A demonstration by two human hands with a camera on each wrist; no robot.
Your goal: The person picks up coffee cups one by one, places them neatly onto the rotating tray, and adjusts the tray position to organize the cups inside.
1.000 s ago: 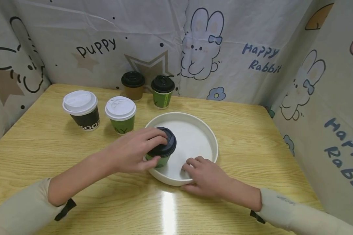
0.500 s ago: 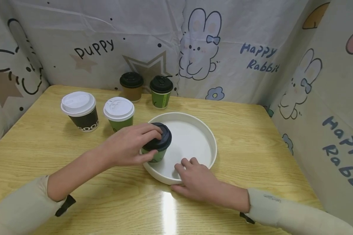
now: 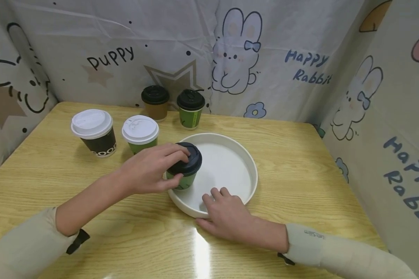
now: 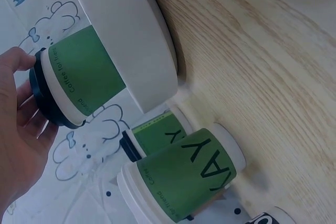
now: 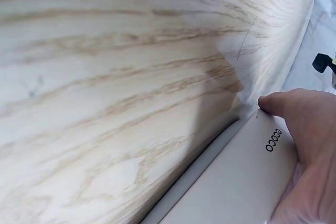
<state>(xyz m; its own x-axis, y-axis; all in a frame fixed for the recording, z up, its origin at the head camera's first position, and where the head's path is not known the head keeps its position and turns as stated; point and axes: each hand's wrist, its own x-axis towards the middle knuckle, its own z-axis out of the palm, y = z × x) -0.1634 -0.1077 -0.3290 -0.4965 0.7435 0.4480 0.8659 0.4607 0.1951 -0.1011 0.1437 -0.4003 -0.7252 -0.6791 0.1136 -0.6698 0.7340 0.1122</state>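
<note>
At the left side of the round tray (image 3: 227, 162), just inside its edge, is a green cup (image 3: 188, 182), standing tall, right under the left hand (image 3: 153, 169). That hand is the near one, and its fingers and thumb hold the cup up by its black lid (image 3: 191, 166). The right hand (image 3: 227, 217) is at the front of the tray, apart from the cup, and pinches the edge, thumb outside and fingers inside. I cannot tell if the cup's bottom touches the tray. Compared with one second ago, the cup and left hand are a bit farther back, and the right hand is more to the left. The tray sits in nearly the same spot on the desk (image 3: 293, 170).
</note>
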